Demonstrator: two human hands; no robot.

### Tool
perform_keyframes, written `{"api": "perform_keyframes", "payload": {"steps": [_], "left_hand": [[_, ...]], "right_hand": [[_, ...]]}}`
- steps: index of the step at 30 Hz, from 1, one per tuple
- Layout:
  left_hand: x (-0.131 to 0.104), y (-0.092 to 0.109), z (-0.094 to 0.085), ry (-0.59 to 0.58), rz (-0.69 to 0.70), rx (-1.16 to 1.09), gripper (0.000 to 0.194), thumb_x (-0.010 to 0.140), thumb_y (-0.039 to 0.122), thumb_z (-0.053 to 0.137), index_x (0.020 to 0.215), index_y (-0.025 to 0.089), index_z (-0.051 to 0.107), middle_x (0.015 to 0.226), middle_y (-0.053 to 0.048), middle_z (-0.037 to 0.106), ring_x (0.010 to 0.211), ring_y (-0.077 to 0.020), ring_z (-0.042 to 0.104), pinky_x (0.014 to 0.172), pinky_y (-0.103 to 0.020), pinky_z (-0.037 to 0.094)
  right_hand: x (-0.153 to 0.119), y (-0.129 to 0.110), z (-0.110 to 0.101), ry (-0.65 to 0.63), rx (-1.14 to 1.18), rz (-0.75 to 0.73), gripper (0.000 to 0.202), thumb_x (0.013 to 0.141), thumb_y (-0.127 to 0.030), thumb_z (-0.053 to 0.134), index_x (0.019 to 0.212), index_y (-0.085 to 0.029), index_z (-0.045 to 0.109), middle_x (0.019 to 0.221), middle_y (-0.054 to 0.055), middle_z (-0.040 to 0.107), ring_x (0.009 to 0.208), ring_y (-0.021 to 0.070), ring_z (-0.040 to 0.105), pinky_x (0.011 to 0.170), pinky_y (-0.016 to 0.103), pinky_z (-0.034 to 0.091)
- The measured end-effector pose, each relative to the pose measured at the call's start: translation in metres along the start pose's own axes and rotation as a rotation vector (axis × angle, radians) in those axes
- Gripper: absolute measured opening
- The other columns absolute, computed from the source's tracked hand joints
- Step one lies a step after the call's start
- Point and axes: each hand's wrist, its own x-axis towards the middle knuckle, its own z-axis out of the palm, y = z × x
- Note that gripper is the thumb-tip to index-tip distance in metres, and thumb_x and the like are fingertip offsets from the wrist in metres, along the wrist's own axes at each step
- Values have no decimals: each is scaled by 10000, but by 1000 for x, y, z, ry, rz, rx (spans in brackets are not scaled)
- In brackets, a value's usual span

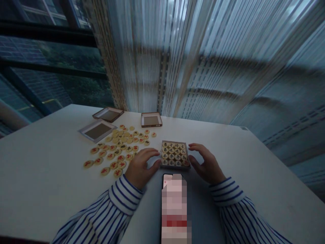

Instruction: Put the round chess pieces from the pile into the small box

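A shallow square box [175, 166] lies on the white table, filled with rows of round xiangqi pieces. Most of those show black characters; the one in the near right corner is red. At the box's left side is my left hand [143, 166], thumb and fingers apart, holding nothing. On the right side my right hand [207, 164] curves toward the box, its fingers spread and nothing in them. Many loose round pieces [120, 158] with red or black characters lie scattered left of the box, some beside my left hand.
A phone [174, 203] with a blurred screen lies below the box, between my forearms. Toward the far edge of the white table [254, 162] are a box tray [151, 120], another tray [109, 114] and a pale frame-like lid [97, 131]. Curtains and a window stand behind.
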Motion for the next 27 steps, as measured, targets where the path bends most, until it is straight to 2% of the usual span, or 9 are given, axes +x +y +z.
{"api": "perform_keyframes", "payload": {"steps": [10,15,18,22,27], "left_hand": [[-33,-1,-47,61,-88,135,108,754,239,593,824,196,663,857,-66,707,837,-193,656,783,-351,537],[-53,-13,-72,88,-131,259,153,757,261,592,874,193,662,886,-75,698,780,-186,654,726,-335,551],[-64,-23,-84,92,-118,320,153,752,241,603,886,190,659,898,-76,690,834,-195,646,788,-351,535],[-75,-34,-91,125,-72,401,157,730,239,626,876,192,664,893,-79,681,834,-208,639,784,-357,529],[-80,-42,-89,107,-14,554,160,741,261,617,870,177,661,915,-106,665,841,-224,631,770,-360,519]], "right_hand": [[0,-14,10,-70,88,-12,202,810,-281,532,1001,-218,551,1140,120,569,1083,254,534,903,471,449],[1,-24,14,-121,70,-85,227,815,-250,531,1041,-228,532,1191,121,538,1125,255,507,914,470,448],[3,-31,16,-119,74,-108,223,816,-243,529,1038,-230,527,1197,120,532,1125,258,504,906,472,451],[7,-41,17,-112,78,-105,191,815,-238,521,1006,-229,534,1189,121,535,1114,263,507,901,481,446],[13,-50,18,-119,53,-117,182,808,-253,534,986,-217,551,1190,127,536,1100,258,516,896,456,450]]}}
